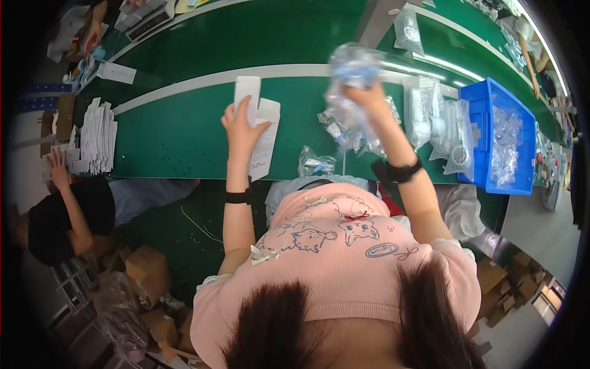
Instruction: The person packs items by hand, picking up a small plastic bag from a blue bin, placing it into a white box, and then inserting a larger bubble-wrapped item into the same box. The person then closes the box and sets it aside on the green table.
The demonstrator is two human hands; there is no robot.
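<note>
My left hand [243, 130] has its thumb and fingers around a slim white cardboard box [265, 150], which stands tilted at the table's near side with what look like flaps at its far end. Raised over the table, my right hand [367, 101] grips a clear plastic bag [353, 64] with bluish contents, smeared by motion. Below that hand lies a heap of small clear bags [344, 132], partly hidden by the hand and the bag. Another small clear bag [316, 163] with light parts inside rests at the table's near edge.
Bubble-wrapped bundles [421, 111] and a blue bin [531, 154] of clear bags stand to the right. Stacked flat white boxes [98, 138] lie on the left of the green table [172, 123]. A grey post [378, 24] rises beyond. A co-worker's hand [57, 166] is at far left.
</note>
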